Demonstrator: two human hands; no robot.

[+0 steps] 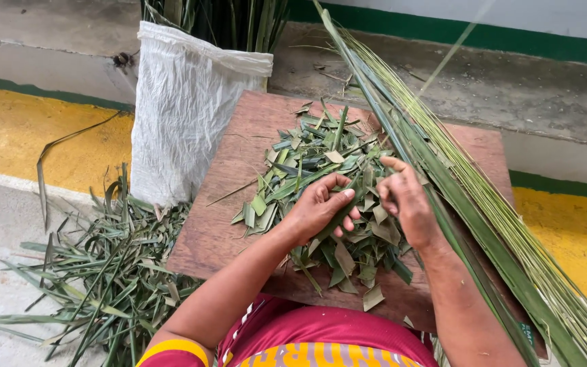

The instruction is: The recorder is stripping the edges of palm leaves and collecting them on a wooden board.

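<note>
Setting: concrete floor with yellow and green painted bands; brown wooden board (225, 224) across the lap.
Head view, strip: long green palm-leaf strip (343, 212), pinched between both hands near the board's middle, its long axis running from near-left to far-right.
Left hand (317, 207): fingers curled shut on the strip.
Right hand (405, 200): just beside it, equally near, pinching the strip.
Around: heap of cut green leaf pieces (307, 160); bundle of long green fronds (470, 197) along the right edge; white woven sack (185, 109) at the far-left corner.

Single head-worn view, looking steeply down.
The camera sits close above the wooden worktop (239, 224), facing forward across it toward the white sack (185, 115) beyond its far-left corner.
</note>
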